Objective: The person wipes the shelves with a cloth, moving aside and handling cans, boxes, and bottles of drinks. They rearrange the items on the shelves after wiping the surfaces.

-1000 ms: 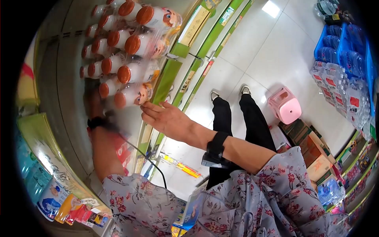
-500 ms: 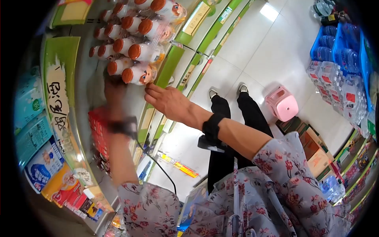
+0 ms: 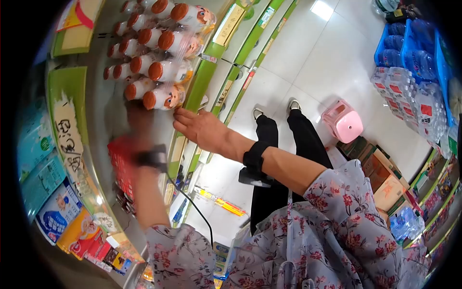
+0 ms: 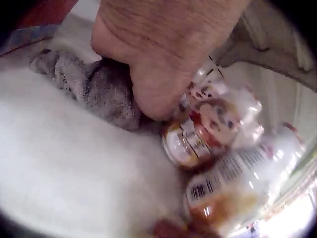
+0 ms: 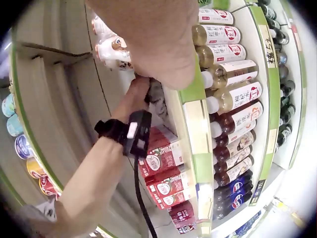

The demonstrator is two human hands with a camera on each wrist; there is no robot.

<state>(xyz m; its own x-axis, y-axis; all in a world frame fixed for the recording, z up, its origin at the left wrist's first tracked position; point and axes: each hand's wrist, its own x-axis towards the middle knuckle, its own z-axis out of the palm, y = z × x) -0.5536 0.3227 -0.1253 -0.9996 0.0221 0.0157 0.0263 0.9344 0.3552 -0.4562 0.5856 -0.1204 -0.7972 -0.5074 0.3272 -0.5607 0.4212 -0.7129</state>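
Note:
My left hand (image 3: 141, 125), blurred in the head view, is low on the pale shelf (image 4: 84, 173) beside the bottles. A bunched grey cloth (image 4: 99, 91) sticks out from under this hand (image 4: 158, 49) in the left wrist view; its fingers are mostly hidden. White bottles with orange caps (image 3: 166, 70) stand in rows under clear wrap. At the nearest bottle's base my right hand (image 3: 204, 132) rests its extended fingertips by the shelf's front edge. The right wrist view shows the cloth (image 5: 158, 99) at the left hand (image 5: 136, 91).
Red drink cartons (image 5: 163, 161) stand near my left forearm. A black cable (image 3: 195, 204) hangs from the left wrist. Bottled drinks (image 5: 235, 94) fill the lower shelf. On the floor are a pink stool (image 3: 342, 121) and cardboard boxes (image 3: 378, 178). Packaged goods (image 3: 57, 207) line the left side.
Since the first frame my left hand and forearm have shifted right, towards the right hand. The right hand stays beside the wrapped bottles. The whole head view has shifted slightly.

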